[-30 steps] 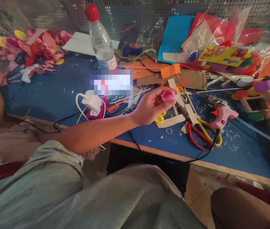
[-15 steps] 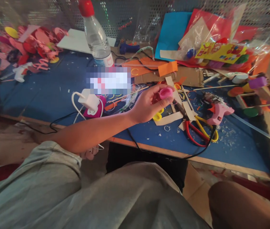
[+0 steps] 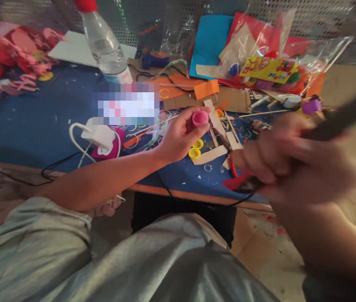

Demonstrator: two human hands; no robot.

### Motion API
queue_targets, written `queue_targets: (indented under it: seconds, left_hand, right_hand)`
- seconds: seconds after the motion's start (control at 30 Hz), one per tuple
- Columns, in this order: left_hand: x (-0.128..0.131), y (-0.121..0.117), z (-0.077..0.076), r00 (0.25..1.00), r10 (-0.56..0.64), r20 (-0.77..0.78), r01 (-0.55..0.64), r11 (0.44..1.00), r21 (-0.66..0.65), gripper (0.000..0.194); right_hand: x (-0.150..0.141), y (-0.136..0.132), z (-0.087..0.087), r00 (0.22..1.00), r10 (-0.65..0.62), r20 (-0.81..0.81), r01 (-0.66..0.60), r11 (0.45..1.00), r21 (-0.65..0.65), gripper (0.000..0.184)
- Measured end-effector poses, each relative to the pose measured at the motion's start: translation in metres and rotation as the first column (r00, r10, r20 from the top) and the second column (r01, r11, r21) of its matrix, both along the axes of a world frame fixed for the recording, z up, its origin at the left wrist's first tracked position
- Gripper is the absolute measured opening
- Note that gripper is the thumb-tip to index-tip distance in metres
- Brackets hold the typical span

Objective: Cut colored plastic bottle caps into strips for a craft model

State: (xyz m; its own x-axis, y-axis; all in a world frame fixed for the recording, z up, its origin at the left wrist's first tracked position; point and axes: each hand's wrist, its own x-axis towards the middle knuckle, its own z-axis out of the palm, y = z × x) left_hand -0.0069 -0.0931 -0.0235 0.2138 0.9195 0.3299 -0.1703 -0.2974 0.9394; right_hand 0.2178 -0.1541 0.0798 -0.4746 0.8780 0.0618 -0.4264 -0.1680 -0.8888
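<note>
My left hand [image 3: 178,138] is raised over the blue table [image 3: 39,121] and pinches a small pink cap [image 3: 200,118] between thumb and fingers. Below it two yellow caps [image 3: 196,149] lie on the table among card strips [image 3: 211,155]. My right hand [image 3: 287,161] is at the right, close to the camera and smeared by motion. Its fingers look curled round a dark long thing [image 3: 341,119] that I cannot make out. Red scissor handles [image 3: 236,183] show just under that hand.
A water bottle [image 3: 104,44] with a red cap stands at the back. A white charger [image 3: 97,135] with cable lies on a pink thing. Coloured paper and plastic bags [image 3: 259,50] pile up at back right, pink cutouts [image 3: 14,46] at back left.
My right hand has come into view from the right and now covers the pink glue gun and most of the scissors. The view has shifted right; my left hand still holds the pink cap.
</note>
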Motion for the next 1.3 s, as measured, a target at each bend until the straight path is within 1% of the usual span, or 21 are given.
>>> queue_targets:
  seconds: [0.1, 0.17, 0.27, 0.37, 0.47, 0.57, 0.67, 0.73, 0.8, 0.87, 0.97, 1.07, 1.2, 1.3]
  left_hand:
    - [0.0, 0.001, 0.001, 1.0, 0.028, -0.007, -0.028, 1.0, -0.008, 0.072]
    - [0.0, 0.001, 0.001, 1.0, 0.026, -0.01, -0.026, 1.0, -0.009, 0.075]
    - [0.0, 0.001, 0.001, 1.0, 0.026, -0.012, -0.026, 0.999, 0.022, 0.076]
    - [0.001, 0.0, 0.003, 0.999, 0.028, -0.022, -0.026, 0.998, 0.062, 0.073]
    - [0.002, -0.002, 0.005, 0.999, 0.023, -0.026, -0.021, 0.998, 0.061, 0.069]
    - [0.001, -0.004, 0.006, 1.0, 0.002, -0.012, -0.001, 0.998, 0.066, 0.063]
    - [0.0, -0.005, 0.008, 0.999, -0.026, -0.024, 0.027, 0.997, 0.072, 0.059]
    - [-0.001, -0.006, 0.011, 0.998, -0.043, -0.035, 0.045, 0.995, 0.085, 0.058]
    - [-0.001, -0.007, 0.012, 0.998, -0.062, -0.032, 0.065, 0.993, 0.094, 0.055]
    - [0.001, -0.007, 0.012, 0.997, -0.08, -0.009, 0.081, 0.993, 0.086, 0.053]
    - [0.004, -0.007, 0.009, 0.993, -0.094, 0.065, 0.09, 0.994, 0.059, 0.055]
    - [0.007, -0.007, 0.005, 0.988, -0.093, 0.12, 0.09, 0.995, 0.035, 0.053]
    - [0.007, -0.009, 0.004, 0.991, -0.085, 0.105, 0.085, 0.996, -0.001, 0.052]
    - [0.006, -0.01, 0.004, 0.993, -0.075, 0.095, 0.073, 0.997, 0.022, 0.055]
  right_hand:
    - [-0.01, 0.02, -0.016, 0.997, 0.054, -0.047, -0.053, 0.998, 0.018, 0.011]
    - [-0.015, 0.03, -0.024, 0.998, 0.066, -0.023, -0.066, 0.998, -0.014, 0.012]
    - [-0.015, 0.039, -0.03, 0.995, 0.098, 0.012, -0.098, 0.995, -0.019, 0.024]
    - [-0.01, 0.046, -0.033, 0.993, 0.116, 0.027, -0.115, 0.993, -0.016, 0.04]
    - [-0.006, 0.055, -0.041, 0.993, 0.116, 0.037, -0.116, 0.993, 0.001, 0.055]
    - [-0.004, 0.061, -0.051, 0.99, 0.14, 0.032, -0.142, 0.989, 0.038, 0.062]
    - [-0.002, 0.062, -0.058, 0.986, 0.165, -0.009, -0.164, 0.985, 0.058, 0.055]
    - [-0.002, 0.061, -0.061, 0.98, 0.186, -0.069, -0.181, 0.98, 0.083, 0.05]
    - [-0.002, 0.059, -0.062, 0.973, 0.204, -0.11, -0.194, 0.976, 0.099, 0.049]
    - [-0.003, 0.057, -0.064, 0.974, 0.196, -0.113, -0.188, 0.979, 0.08, 0.052]
    - [-0.003, 0.056, -0.065, 0.984, 0.146, -0.099, -0.144, 0.989, 0.033, 0.054]
    - [-0.002, 0.058, -0.067, 0.984, 0.143, -0.11, -0.14, 0.99, 0.03, 0.046]
    - [0.0, 0.06, -0.069, 0.977, 0.185, -0.101, -0.183, 0.983, 0.026, 0.036]
    - [0.0, 0.06, -0.071, 0.976, 0.19, -0.103, -0.189, 0.982, 0.022, 0.029]
